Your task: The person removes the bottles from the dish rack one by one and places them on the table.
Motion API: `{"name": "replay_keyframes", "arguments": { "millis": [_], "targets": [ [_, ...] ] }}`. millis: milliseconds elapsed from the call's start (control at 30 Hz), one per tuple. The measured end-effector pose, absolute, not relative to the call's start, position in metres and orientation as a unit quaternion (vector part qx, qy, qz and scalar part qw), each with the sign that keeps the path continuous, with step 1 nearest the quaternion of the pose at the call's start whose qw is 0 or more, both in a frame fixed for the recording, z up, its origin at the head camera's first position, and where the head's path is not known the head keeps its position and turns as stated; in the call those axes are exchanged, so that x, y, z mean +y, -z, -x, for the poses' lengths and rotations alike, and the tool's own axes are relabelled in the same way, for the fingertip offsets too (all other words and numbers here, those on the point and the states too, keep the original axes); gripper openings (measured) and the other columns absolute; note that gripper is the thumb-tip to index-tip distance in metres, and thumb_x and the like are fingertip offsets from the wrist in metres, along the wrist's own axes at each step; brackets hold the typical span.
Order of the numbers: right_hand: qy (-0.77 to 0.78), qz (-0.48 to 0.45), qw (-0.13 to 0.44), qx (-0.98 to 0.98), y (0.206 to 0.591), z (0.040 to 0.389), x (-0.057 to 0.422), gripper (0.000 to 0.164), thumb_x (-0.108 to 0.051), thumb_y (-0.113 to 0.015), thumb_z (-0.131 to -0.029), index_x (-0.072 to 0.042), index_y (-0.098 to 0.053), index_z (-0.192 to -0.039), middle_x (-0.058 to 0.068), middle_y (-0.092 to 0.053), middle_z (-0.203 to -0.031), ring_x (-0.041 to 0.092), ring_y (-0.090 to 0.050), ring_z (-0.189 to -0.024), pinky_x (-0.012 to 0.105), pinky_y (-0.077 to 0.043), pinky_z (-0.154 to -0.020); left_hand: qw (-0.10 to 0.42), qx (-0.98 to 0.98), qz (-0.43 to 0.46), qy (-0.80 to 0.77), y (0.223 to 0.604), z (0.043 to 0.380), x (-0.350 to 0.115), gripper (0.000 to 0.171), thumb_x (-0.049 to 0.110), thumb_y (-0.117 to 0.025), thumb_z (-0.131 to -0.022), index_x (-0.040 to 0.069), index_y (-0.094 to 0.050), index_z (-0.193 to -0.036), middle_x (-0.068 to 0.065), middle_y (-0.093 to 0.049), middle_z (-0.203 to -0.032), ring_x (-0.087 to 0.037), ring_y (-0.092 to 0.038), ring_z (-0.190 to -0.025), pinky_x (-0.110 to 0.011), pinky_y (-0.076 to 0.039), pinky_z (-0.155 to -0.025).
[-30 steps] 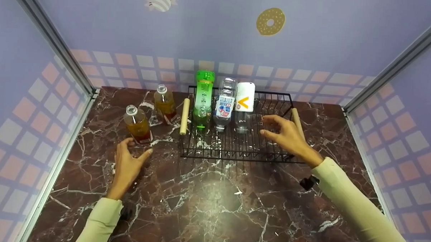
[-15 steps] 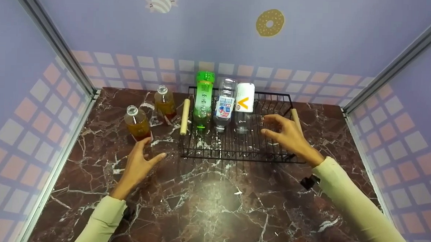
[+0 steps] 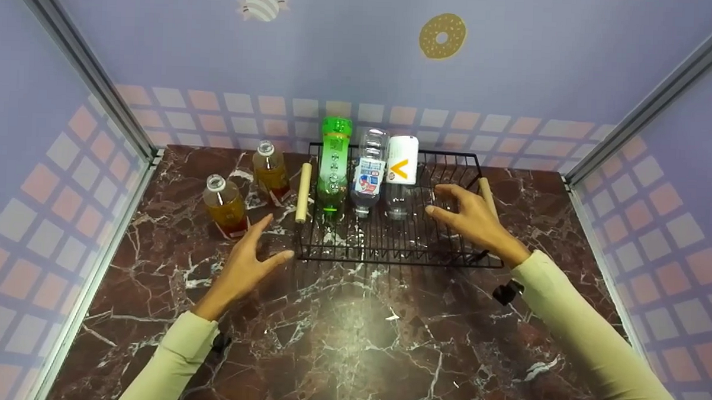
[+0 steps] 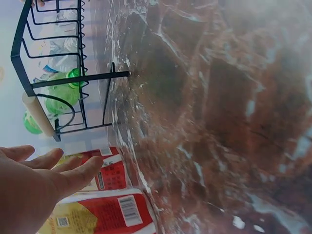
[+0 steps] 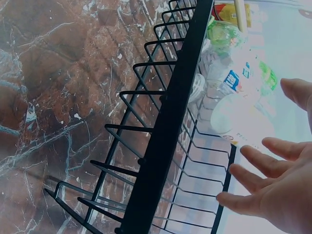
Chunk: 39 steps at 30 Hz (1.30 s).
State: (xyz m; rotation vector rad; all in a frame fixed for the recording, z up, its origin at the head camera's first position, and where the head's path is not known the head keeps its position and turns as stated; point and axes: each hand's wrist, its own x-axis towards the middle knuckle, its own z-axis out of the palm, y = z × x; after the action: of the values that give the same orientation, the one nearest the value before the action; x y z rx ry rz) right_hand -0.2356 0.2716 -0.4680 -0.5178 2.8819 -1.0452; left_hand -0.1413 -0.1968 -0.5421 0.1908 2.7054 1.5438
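Note:
In the head view a black wire basket (image 3: 389, 257) with pale wooden handles stands at the back middle. Three bottles lean in its left part: a green bottle (image 3: 333, 163), a clear bottle (image 3: 368, 177) and a white-labelled bottle (image 3: 402, 160). My right hand (image 3: 473, 222) is held over the basket's right side, fingers spread and holding nothing. Left of the basket stand two amber bottles with red and yellow labels, the nearer bottle (image 3: 225, 204) and the farther bottle (image 3: 271, 173). My left hand (image 3: 244, 270) is right beside the nearer one, thumb and fingers apart, holding nothing.
The brown marbled tabletop (image 3: 357, 342) runs in front of the basket. Purple walls with a checkered band enclose it, including the back wall (image 3: 337, 51) close behind the basket. One wooden handle (image 3: 303, 192) of the basket points towards the amber bottles.
My left hand has moved right and slightly up, from in front of the nearer amber bottle towards the basket's left handle. My right hand has barely moved, and the bottles stand as before.

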Motion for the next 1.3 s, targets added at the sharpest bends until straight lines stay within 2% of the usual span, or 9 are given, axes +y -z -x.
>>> {"name": "replay_keyframes", "arguments": {
  "millis": [67, 200, 300, 433, 600, 800, 1067, 1300],
  "targets": [
    [0.339, 0.156, 0.032, 0.927, 0.468, 0.238, 0.272, 0.073, -0.047, -0.075, -0.105, 0.000, -0.056, -0.157, 0.023, -0.063, -0.154, 0.044, -0.061, -0.140, 0.062, 0.000, -0.136, 0.014, 0.867, -0.072, -0.492, 0.541, 0.143, -0.193, 0.102, 0.040, -0.086, -0.097, 0.008, -0.027, -0.175, -0.021, -0.027, -0.179, -0.053, -0.039, -0.156, -0.067, -0.037, -0.126],
    [0.354, 0.133, 0.064, 0.923, 0.468, 0.243, 0.271, 0.082, -0.052, -0.074, -0.104, 0.000, -0.049, -0.162, 0.024, -0.055, -0.162, 0.044, -0.054, -0.147, 0.062, -0.031, -0.131, 0.016, 0.869, -0.090, -0.486, 0.536, 0.148, -0.184, 0.104, 0.038, -0.088, -0.096, 0.009, -0.027, -0.175, -0.019, -0.026, -0.180, -0.051, -0.036, -0.158, -0.068, -0.035, -0.127],
    [0.359, 0.128, 0.078, 0.921, 0.468, 0.246, 0.268, 0.086, -0.053, -0.076, -0.102, 0.001, -0.048, -0.163, 0.023, -0.051, -0.165, 0.044, -0.051, -0.150, 0.061, -0.039, -0.127, 0.021, 0.870, -0.093, -0.483, 0.533, 0.151, -0.177, 0.106, 0.037, -0.089, -0.095, 0.008, -0.026, -0.175, -0.020, -0.026, -0.179, -0.050, -0.035, -0.159, -0.068, -0.035, -0.127],
    [0.364, 0.129, 0.088, 0.918, 0.470, 0.251, 0.262, 0.085, -0.051, -0.079, -0.100, 0.001, -0.050, -0.161, 0.024, -0.052, -0.164, 0.045, -0.050, -0.151, 0.061, -0.039, -0.126, 0.031, 0.862, -0.089, -0.499, 0.532, 0.154, -0.169, 0.113, 0.035, -0.091, -0.093, 0.005, -0.020, -0.175, -0.024, -0.021, -0.180, -0.053, -0.038, -0.156, -0.065, -0.041, -0.124],
    [0.368, 0.129, 0.097, 0.916, 0.471, 0.255, 0.258, 0.085, -0.047, -0.083, -0.098, 0.002, -0.051, -0.159, 0.027, -0.055, -0.160, 0.045, -0.053, -0.147, 0.060, -0.042, -0.125, 0.038, 0.835, -0.092, -0.542, 0.532, 0.158, -0.158, 0.122, 0.029, -0.094, -0.090, 0.003, -0.011, -0.176, -0.024, -0.014, -0.182, -0.046, -0.026, -0.164, -0.060, -0.040, -0.126],
    [0.372, 0.121, 0.109, 0.914, 0.472, 0.260, 0.258, 0.086, -0.044, -0.085, -0.097, 0.003, -0.049, -0.160, 0.029, -0.058, -0.156, 0.046, -0.057, -0.143, 0.059, -0.045, -0.122, 0.043, 0.824, -0.095, -0.557, 0.534, 0.163, -0.147, 0.128, 0.026, -0.096, -0.088, 0.005, -0.006, -0.177, -0.024, -0.008, -0.182, -0.047, -0.022, -0.165, -0.061, -0.039, -0.126],
    [0.370, 0.126, 0.120, 0.912, 0.475, 0.269, 0.252, 0.082, -0.042, -0.085, -0.098, 0.003, -0.052, -0.158, 0.028, -0.060, -0.153, 0.046, -0.058, -0.141, 0.059, -0.047, -0.121, 0.044, 0.836, -0.084, -0.540, 0.539, 0.166, -0.140, 0.134, 0.038, -0.097, -0.085, 0.011, -0.004, -0.178, -0.025, -0.007, -0.182, -0.049, -0.018, -0.165, -0.071, -0.021, -0.130],
    [0.390, 0.112, 0.128, 0.905, 0.474, 0.277, 0.246, 0.081, -0.039, -0.085, -0.098, 0.005, -0.051, -0.157, 0.027, -0.060, -0.152, 0.044, -0.058, -0.141, 0.057, -0.047, -0.121, 0.042, 0.835, -0.086, -0.543, 0.543, 0.166, -0.136, 0.138, 0.040, -0.098, -0.084, 0.016, -0.001, -0.178, -0.026, -0.005, -0.182, -0.048, -0.015, -0.166, -0.072, -0.015, -0.131]
  ]
}}
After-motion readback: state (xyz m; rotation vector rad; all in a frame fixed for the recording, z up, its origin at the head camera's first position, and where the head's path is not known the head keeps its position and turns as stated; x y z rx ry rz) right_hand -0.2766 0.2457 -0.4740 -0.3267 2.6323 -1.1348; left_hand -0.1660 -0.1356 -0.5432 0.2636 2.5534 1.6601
